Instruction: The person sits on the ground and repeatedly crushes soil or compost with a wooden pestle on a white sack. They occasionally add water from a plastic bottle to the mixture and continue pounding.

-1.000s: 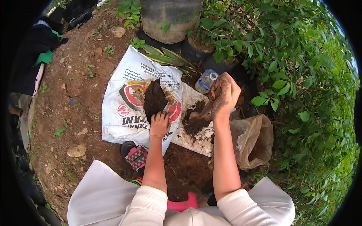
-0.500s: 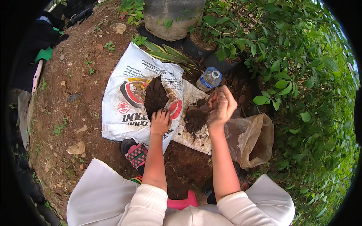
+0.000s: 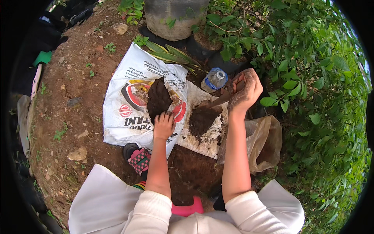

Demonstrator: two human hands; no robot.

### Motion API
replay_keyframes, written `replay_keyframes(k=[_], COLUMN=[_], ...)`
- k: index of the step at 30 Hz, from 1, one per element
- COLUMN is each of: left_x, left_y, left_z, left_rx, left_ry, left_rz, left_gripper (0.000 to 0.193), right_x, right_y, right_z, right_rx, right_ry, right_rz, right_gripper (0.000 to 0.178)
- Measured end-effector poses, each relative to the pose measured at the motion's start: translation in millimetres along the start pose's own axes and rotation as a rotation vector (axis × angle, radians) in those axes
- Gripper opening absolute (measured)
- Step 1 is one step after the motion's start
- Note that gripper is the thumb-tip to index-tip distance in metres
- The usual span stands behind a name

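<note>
A white printed plastic sack (image 3: 117, 85) lies on the ground with a torn opening full of dark soil (image 3: 157, 99). My left hand (image 3: 164, 125) is closed over the lower edge of that opening, its fingertips at the soil. To the right, my right hand (image 3: 246, 90) is raised and wrapped round a flat, soil-caked hand tool (image 3: 222, 99). The tool slants down leftward toward a dark soil heap (image 3: 203, 119) on a soiled whitish sheet (image 3: 208, 146); its grip is mostly hidden. Just beyond it stands a clear plastic bottle (image 3: 214, 80) with a blue label.
A brown-stained clear plastic bag (image 3: 265, 144) gapes right of the sheet. At the back are a large grey planter (image 3: 175, 19) and yellow-edged leaves (image 3: 169, 54). Dense bushes (image 3: 311, 97) border the right. A green-and-pink tool (image 3: 37, 74) lies far left; a stone (image 3: 78, 153) is nearer.
My right hand has moved right and up from the soil heap, showing more of the tool. My left hand stays at the sack's opening. The view has shifted slightly.
</note>
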State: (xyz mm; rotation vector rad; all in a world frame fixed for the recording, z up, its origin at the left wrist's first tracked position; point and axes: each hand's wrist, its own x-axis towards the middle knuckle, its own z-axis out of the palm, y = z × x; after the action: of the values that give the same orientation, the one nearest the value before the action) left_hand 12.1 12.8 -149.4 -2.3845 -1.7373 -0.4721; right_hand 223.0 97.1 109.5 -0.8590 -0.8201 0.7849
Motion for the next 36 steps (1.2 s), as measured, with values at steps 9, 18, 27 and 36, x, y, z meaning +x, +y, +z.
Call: replay_keyframes(k=[9,18,27,36], left_x=[-0.8,7.0,2.3,15.7], left_y=[4.6,7.1,1.2,13.4], left_z=[3.3,2.3,0.9,-0.4], left_rx=[-0.016,-0.005,-0.027,-0.035], left_ry=[-0.017,-0.023,-0.014,-0.019], left_rz=[0.001,0.02,0.01,0.022], left_gripper=[0.035,0.034,0.034,0.031], right_x=[12.8,32.0,113.6,-2.2], right_y=[16.5,40.4,-79.2,82.9], right_z=[-14.6,-52.9,-112.1,-169.1], right_rx=[-0.005,-0.248,-1.629,-1.941], right_ry=[-0.025,-0.362,-1.154,-0.963], right_rz=[-0.012,0.236,0.602,0.53], right_gripper=[0.021,0.036,0.033,0.027])
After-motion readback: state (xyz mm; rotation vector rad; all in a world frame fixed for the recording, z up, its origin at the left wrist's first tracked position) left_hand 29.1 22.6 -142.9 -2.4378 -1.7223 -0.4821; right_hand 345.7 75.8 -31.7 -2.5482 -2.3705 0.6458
